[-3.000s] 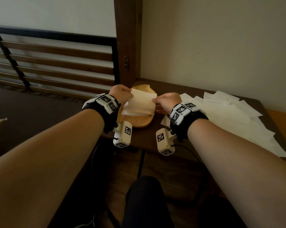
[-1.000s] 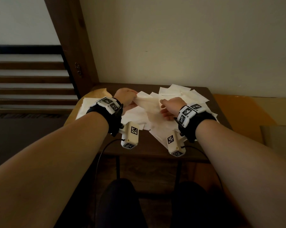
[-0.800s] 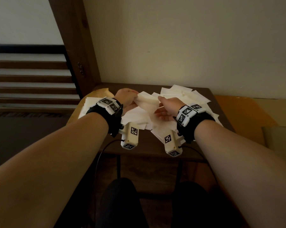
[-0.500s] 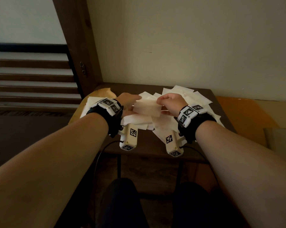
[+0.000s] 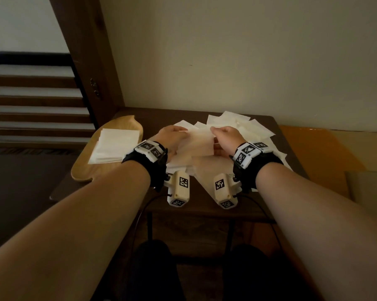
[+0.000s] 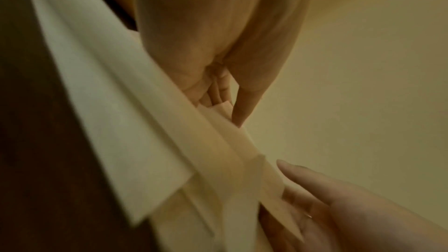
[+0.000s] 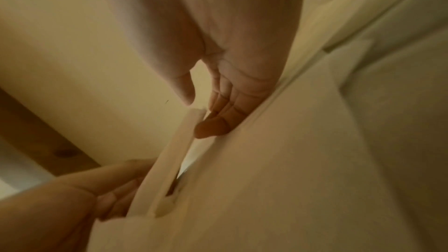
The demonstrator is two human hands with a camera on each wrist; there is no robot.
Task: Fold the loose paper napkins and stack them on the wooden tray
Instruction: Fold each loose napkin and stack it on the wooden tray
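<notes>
A half-folded white napkin (image 5: 200, 143) hangs between my two hands above the loose napkin pile (image 5: 251, 132). My left hand (image 5: 180, 132) pinches its upper left corner, and my right hand (image 5: 214, 129) pinches the upper right corner. In the left wrist view thumb and fingers (image 6: 238, 114) close on the doubled napkin (image 6: 230, 152). The right wrist view shows the napkin's doubled edge (image 7: 180, 141) between thumb and fingers (image 7: 211, 127). A stack of folded napkins (image 5: 116, 146) lies on the wooden tray (image 5: 84, 170) at the left.
The small dark table (image 5: 205, 211) stands against a pale wall, with a wooden post (image 5: 85, 61) behind the tray. The tray overhangs the table's left edge. An orange surface (image 5: 313, 153) lies to the right. My knees are below the table's front edge.
After setting a folded napkin on the tray, both hands moved right to the pile, lifted one napkin and brought its edges together. It now hangs doubled between them.
</notes>
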